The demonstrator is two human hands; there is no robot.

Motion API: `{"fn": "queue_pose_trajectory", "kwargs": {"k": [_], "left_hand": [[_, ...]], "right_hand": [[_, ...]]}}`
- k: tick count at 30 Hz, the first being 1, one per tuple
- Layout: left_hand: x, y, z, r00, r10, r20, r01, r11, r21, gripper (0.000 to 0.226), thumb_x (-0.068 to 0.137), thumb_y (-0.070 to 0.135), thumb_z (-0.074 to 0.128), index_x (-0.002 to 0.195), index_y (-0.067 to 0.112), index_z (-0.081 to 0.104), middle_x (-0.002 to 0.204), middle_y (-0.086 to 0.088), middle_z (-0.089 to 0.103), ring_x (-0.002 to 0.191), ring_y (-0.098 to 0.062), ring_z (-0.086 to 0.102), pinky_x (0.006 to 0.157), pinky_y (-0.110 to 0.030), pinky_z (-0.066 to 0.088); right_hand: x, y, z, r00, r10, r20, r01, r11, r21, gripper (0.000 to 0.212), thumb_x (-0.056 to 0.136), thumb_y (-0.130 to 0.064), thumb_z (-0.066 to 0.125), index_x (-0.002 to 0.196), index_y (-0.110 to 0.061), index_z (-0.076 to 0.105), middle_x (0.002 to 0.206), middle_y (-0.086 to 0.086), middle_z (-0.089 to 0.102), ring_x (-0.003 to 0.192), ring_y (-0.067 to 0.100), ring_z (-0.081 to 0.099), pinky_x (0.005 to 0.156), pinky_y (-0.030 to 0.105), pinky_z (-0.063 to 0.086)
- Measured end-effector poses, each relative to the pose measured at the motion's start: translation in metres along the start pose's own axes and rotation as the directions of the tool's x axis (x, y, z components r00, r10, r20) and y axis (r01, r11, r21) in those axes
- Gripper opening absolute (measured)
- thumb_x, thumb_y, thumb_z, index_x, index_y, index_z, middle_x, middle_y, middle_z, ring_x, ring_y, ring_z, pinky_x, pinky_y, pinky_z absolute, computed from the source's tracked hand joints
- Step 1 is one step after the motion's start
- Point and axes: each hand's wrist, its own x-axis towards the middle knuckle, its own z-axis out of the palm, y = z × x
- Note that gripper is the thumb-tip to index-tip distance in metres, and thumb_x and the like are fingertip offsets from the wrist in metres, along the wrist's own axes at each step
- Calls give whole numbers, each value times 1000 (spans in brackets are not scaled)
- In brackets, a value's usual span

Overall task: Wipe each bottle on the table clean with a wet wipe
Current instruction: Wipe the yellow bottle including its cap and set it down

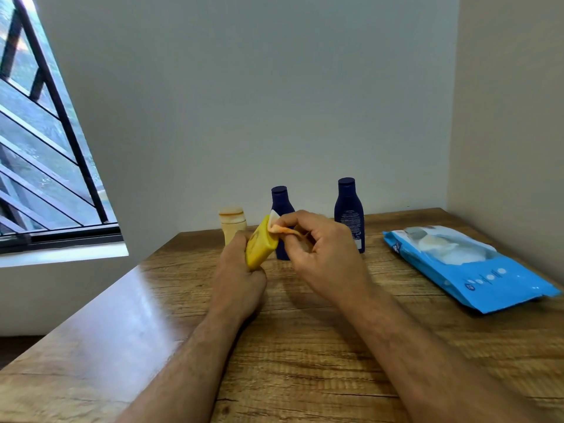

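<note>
Currently the left hand grips a small yellow plastic bottle above the wooden table, while the right hand pinches a crumpled white wet wipe against its top. Wiping looks underway; next probably comes turning the bottle. Two dark blue bottles and a cream one stand at twelve o'clock, the blue wipe pack at two; the near tabletop leaves room.
</note>
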Motion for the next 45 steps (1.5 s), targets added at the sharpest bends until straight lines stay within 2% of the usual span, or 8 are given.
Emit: {"fn": "queue_pose_trajectory", "kwargs": {"k": [7, 14, 20, 28, 34, 37, 42, 45], "left_hand": [[-1, -3, 1, 998, -38, 50, 37, 999, 30, 50, 80, 14, 68, 117, 27, 36, 105, -1, 43, 99, -22, 44, 81, -41, 46], [-4, -2, 2, 997, 36, 73, -41, 997, 65, 48, 79, 8, 66, 113, 25, 37, 100, 3, 39, 96, -18, 41, 80, -38, 41], [-1, 0, 0, 997, -79, -19, 79, 996, -28, 53, 81, 5, 63, 115, 30, 32, 103, 0, 40, 103, -24, 42, 79, -37, 38], [-7, 2, 4, 989, 98, 112, -99, 995, -5, 75, 88, 9, 61, 128, 47, 11, 124, -1, 36, 114, -22, 41, 99, -43, 37], [-4, 2, 3, 994, 93, -54, -97, 993, -72, 78, 89, 18, 72, 130, 49, 13, 126, 5, 33, 116, -11, 32, 110, -51, 30], [-5, 2, 4, 995, 89, -39, -92, 993, -73, 79, 88, 22, 74, 130, 49, 12, 127, 7, 31, 115, -11, 32, 110, -56, 33], [-6, -1, 4, 985, 163, 48, -161, 986, -45, 78, 89, 30, 72, 132, 49, 10, 127, 4, 34, 120, -21, 39, 100, -44, 38], [-7, 2, 4, 980, 179, 87, -175, 983, -54, 77, 90, 34, 71, 132, 51, 9, 128, 5, 36, 119, -20, 41, 103, -52, 42]], "right_hand": [[0, -1, -1, 999, -52, -6, 52, 998, 28, 14, 87, -18, 67, 101, -21, 71, 90, -9, 67, 82, 4, 62, 67, 11, 47], [1, 2, 0, 997, -30, -69, 31, 999, 16, 25, 95, -24, 63, 118, -20, 72, 92, -10, 64, 85, 1, 59, 70, 8, 46], [0, 0, 0, 993, -93, -69, 92, 996, -16, 17, 88, -15, 67, 102, -18, 76, 90, -9, 68, 82, 1, 61, 70, 7, 45], [1, 2, -1, 996, -36, -86, 41, 997, 60, 22, 93, -19, 65, 113, -19, 74, 85, -9, 65, 80, 5, 60, 67, 9, 46], [2, 3, -2, 995, -20, -93, 23, 999, 35, 22, 95, -19, 58, 110, -18, 73, 95, -8, 69, 88, 4, 62, 75, 12, 49], [2, 2, -4, 993, -39, -112, 41, 999, 19, 22, 91, -18, 56, 103, -17, 74, 91, -8, 69, 84, 2, 62, 71, 9, 47], [3, 3, -3, 995, -13, -100, 21, 997, 79, 20, 96, -18, 60, 109, -18, 75, 90, -9, 67, 86, 5, 62, 71, 9, 46], [5, 4, -3, 995, 0, -99, 10, 996, 91, 22, 97, -20, 61, 115, -21, 74, 89, -9, 65, 86, 6, 61, 71, 11, 46]]}}
